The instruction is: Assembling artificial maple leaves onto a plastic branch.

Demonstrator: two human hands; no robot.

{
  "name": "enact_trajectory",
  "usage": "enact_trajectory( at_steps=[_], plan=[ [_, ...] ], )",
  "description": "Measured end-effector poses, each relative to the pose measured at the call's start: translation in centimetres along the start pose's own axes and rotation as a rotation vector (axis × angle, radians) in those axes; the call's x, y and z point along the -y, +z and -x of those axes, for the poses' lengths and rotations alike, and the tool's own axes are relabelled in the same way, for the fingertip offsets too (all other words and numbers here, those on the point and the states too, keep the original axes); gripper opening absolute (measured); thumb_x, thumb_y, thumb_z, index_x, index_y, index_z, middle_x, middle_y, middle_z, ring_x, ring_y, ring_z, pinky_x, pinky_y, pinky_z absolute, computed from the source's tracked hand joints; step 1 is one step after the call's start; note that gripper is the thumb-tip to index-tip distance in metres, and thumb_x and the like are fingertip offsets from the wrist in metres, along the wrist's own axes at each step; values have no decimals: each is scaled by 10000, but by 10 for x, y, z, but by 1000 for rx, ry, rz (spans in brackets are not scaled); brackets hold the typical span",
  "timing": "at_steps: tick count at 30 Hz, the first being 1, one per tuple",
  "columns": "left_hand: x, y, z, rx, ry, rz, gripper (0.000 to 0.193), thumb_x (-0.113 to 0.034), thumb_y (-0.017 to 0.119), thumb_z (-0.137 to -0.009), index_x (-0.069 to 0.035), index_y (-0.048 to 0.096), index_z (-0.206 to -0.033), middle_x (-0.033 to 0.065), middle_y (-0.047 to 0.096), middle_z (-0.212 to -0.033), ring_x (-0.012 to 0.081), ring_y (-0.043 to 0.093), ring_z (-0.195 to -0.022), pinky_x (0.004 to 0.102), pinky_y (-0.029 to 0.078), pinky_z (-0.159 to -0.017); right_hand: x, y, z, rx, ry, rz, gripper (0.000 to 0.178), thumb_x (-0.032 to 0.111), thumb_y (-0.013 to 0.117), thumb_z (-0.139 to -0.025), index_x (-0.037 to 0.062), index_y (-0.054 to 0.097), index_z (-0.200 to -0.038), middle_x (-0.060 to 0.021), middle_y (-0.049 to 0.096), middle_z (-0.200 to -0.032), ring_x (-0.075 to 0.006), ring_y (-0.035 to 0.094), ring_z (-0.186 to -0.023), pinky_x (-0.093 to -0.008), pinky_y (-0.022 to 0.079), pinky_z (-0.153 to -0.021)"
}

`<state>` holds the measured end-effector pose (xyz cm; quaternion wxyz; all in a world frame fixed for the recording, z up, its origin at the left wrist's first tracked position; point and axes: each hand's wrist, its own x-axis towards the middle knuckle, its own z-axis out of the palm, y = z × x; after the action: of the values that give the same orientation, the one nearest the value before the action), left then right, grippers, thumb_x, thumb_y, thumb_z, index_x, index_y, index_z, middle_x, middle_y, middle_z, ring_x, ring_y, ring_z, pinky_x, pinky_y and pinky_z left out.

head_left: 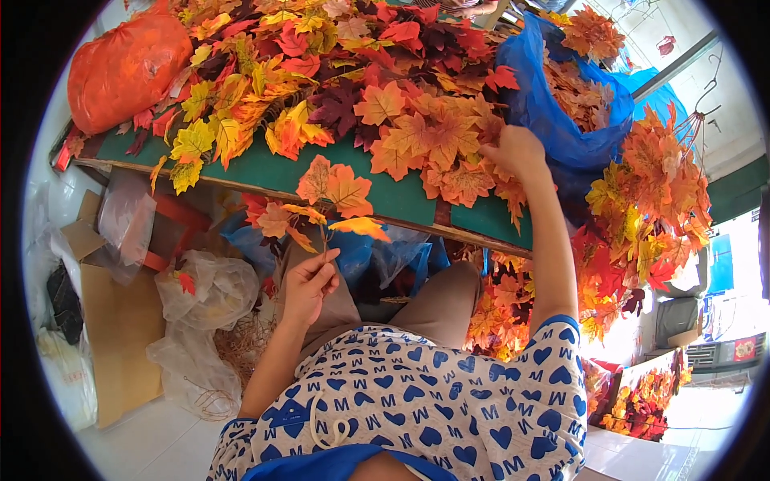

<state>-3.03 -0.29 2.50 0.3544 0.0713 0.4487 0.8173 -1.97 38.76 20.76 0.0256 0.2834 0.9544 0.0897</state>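
My left hand is closed in a pinch on the thin stem of a sprig of artificial maple leaves. Its orange and yellow leaves fan out above my fingers, in front of the table edge. On the right, my right hand reaches onto the table, its fingers bent and closed at the edge of an orange artificial maple leaf in a cluster. Part of those fingertips is hard to make out. Beyond lies a large heap of leaves in red, yellow, orange and dark maroon.
The green table has a wooden edge. A red plastic bag sits at its far left; a blue bag of orange leaves stands beyond my right hand. Leaf bunches hang at right. A cardboard box and clear bags lie at lower left.
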Motion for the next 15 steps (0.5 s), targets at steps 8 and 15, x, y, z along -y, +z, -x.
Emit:
enact_trajectory(
  at_steps=[8, 15],
  plan=[
    [-11, 30, -5, 73, -46, 146, 279, -74, 559, -902, 31, 577, -1161, 15, 549, -815, 103, 512, -722, 207, 405, -634, -43, 86, -26, -359, 111, -190, 305, 352, 581, -818, 64, 612, -914, -191, 645, -923, -385, 613, -865, -490, 487, -739],
    [-14, 33, -5, 63, 14, 63, 350, -22, 583, -867, 28, 540, -1211, 8, 547, -837, 105, 548, -741, 217, 440, -665, -32, 57, -2, -531, 156, -503, 338, 390, 612, -824, 81, 674, -947, -107, 678, -869, -285, 647, -811, -367, 498, -728]
  ],
)
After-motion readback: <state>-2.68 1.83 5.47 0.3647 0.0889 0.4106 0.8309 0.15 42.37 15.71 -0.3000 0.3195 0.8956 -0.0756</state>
